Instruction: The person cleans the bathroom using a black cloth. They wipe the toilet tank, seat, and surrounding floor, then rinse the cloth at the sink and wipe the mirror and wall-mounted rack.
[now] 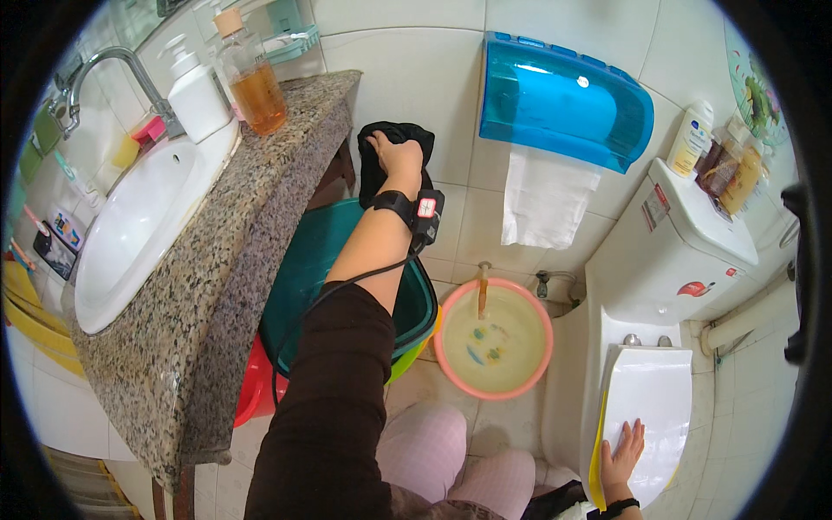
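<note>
My left hand (pixel 398 159) is stretched forward and grips a bunched black cloth (pixel 424 138) by the tiled wall. The cloth hangs over the far edge of a dark green plastic tub (pixel 312 240) beside the counter. A strap with a small black device and a cable is around my left wrist. My right hand (pixel 625 452) lies flat, fingers apart, on the closed white toilet lid (pixel 650 390). Between the tub and the toilet, a pink-rimmed basin (pixel 500 338) holds cloudy water under a small wall tap (pixel 483 273).
A granite counter (pixel 260 195) with a white sink (pixel 136 227) runs along the left. Pump bottles (pixel 201 97) stand at its back. A blue paper dispenser (pixel 565 97) juts from the wall. Several bottles (pixel 721 156) crowd the toilet tank (pixel 676 240). A red tub (pixel 260 383) sits below the counter.
</note>
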The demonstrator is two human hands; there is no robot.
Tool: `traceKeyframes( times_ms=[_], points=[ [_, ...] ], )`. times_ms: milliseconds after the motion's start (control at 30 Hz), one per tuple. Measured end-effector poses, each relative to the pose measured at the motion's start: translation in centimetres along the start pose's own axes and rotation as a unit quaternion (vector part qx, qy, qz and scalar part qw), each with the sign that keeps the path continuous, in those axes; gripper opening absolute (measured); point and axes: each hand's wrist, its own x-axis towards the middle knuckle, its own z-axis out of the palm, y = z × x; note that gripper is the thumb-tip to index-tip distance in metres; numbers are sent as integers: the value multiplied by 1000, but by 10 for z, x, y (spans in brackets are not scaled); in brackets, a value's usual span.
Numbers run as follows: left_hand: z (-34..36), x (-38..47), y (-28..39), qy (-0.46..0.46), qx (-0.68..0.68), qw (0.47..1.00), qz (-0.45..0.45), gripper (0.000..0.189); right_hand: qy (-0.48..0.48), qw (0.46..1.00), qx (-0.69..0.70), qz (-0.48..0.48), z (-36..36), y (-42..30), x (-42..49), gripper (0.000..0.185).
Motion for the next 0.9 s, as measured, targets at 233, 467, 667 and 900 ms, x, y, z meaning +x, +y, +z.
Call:
traceKeyframes(
  times_ms=[233, 467, 667, 900],
  points=[
    [7, 30, 46, -25, -187, 974, 126, 76, 13, 1000, -17, -6, 4, 2, 1, 63],
    [5, 3, 35, -4, -31, 995, 97, 75, 8, 1000, -5, 11, -1, -3, 1, 60],
    [8, 47, 103, 31, -31, 972, 230, 74, 13, 1000, 4, 4, -4, -4, 0, 61],
    [20, -1, 75, -14, 198, 875, 442, 79, -1, 1000, 1, 17, -2, -4, 2, 64]
  ],
)
